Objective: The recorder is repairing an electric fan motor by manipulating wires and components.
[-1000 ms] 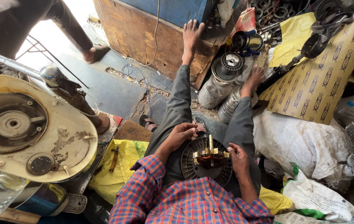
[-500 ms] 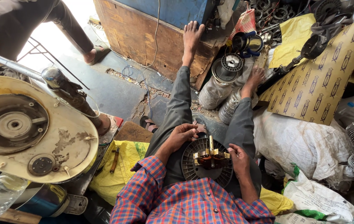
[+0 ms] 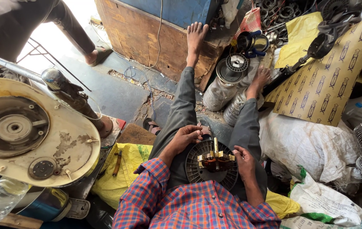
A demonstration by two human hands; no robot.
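- A crowded workshop floor point(image 3: 117, 91), concrete and dusty, with a wooden crate point(image 3: 155, 38) at twelve o'clock and sacks and printed cardboard point(image 3: 329, 80) from one to three o'clock.
- The left hand point(image 3: 186, 138) curls loosely over the ten o'clock edge of the fan motor point(image 3: 212, 165), fingertips point(image 3: 198, 134) bent onto its rim; whether they pinch anything fine, such as a wire, I cannot tell.
- The right hand point(image 3: 243, 156) cups the three o'clock edge of the same motor, fingers bent and steadying it rather than clenched.
- The motor rests in the person's lap, a dark ribbed disc with copper windings point(image 3: 212, 163) and an upright shaft point(image 3: 215, 146) at its centre.
- Outward, the person's grey-trousered legs stretch toward twelve o'clock, bare feet against the crate and beside two wire spools point(image 3: 232, 68).
- At nine o'clock sits a cream fan housing point(image 3: 36, 140); a yellow sack point(image 3: 123, 169) lies just beside the left elbow.
- Another person's sandalled foot point(image 3: 98, 55) stands at eleven o'clock, well apart.
- Risk, as a judgement: the disc is balanced on the thighs only, so a shift of the knees could tip it; a slipping fingertip could nick the thin copper coils or catch on the shaft.
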